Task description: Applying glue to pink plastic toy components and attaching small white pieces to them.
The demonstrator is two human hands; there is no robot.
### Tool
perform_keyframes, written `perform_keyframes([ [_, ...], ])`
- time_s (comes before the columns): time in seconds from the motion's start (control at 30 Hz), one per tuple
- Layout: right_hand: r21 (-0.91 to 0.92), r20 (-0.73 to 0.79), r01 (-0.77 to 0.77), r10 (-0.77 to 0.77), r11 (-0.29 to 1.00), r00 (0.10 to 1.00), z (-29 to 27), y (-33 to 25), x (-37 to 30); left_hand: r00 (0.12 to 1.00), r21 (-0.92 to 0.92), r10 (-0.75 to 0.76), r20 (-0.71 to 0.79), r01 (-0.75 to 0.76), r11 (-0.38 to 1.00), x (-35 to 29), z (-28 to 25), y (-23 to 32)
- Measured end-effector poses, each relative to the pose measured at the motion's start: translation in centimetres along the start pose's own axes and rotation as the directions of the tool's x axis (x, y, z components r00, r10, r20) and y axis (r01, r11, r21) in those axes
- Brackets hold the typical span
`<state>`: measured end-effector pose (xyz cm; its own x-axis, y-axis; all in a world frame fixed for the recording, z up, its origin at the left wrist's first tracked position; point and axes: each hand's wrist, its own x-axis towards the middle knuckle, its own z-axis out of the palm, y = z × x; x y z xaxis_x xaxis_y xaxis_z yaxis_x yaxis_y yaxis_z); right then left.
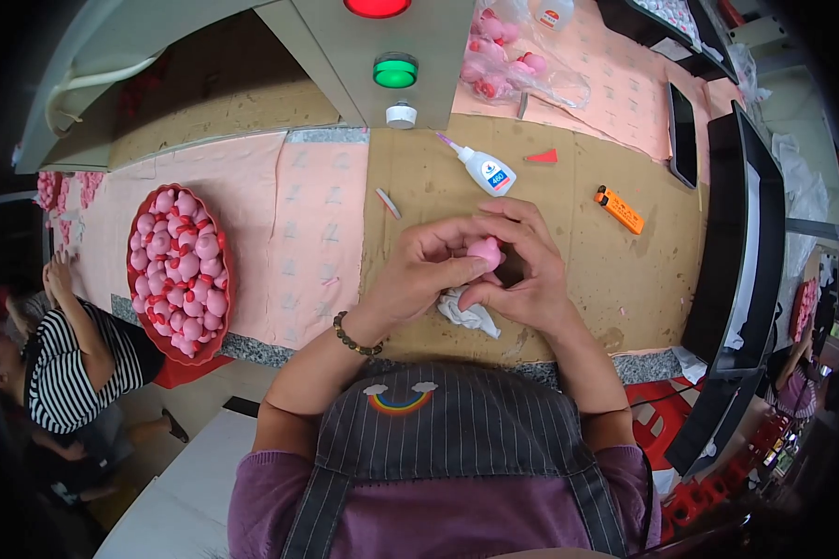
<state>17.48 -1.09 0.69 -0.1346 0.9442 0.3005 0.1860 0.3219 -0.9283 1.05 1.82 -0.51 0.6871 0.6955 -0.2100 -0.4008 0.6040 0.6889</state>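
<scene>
Between my two hands, over the cardboard-covered bench (587, 298), is a small round pink figure (486, 252). My left hand (429, 265) pinches it from the left with thumb and fingers. From the right, my right hand (531, 265) curls round it, its fingers closed about the far side; part of the figure is hidden by them. A crumpled white tissue (466, 315) lies just below my hands. Beyond my fingertips a white glue bottle (488, 171) with a purple nozzle lies on its side, with a small red cap (542, 156) to its right.
A red scalloped basket (226, 307) heaped with pink-and-red figures stands at left. An orange lighter (620, 210) and a white-and-red stick (388, 203) flank my hands. A grey box (429, 47) with red and green buttons overhangs; black trays (732, 261) stand at right. Another person (75, 359) sits far left.
</scene>
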Motion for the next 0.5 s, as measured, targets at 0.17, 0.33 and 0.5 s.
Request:
perform_keyframes([
  [0.17,-0.125,-0.09,0.098,-0.11,0.987,0.99,0.0,0.3,-0.2,1.0,0.206,-0.001,0.015,-0.002,0.979,-0.5,0.4,-0.2],
  [0.33,-0.077,0.062,0.043,-0.038,0.996,0.997,-0.3,0.6,-0.4,0.997,0.274,0.053,0.054,-0.066,0.959,-0.4,0.1,-0.1],
  [0.5,-0.025,0.137,0.008,-0.004,1.0,0.991,-0.9,0.7,-0.4,0.999,0.327,-0.033,0.018,0.025,0.945,-0.5,0.1,0.7],
])
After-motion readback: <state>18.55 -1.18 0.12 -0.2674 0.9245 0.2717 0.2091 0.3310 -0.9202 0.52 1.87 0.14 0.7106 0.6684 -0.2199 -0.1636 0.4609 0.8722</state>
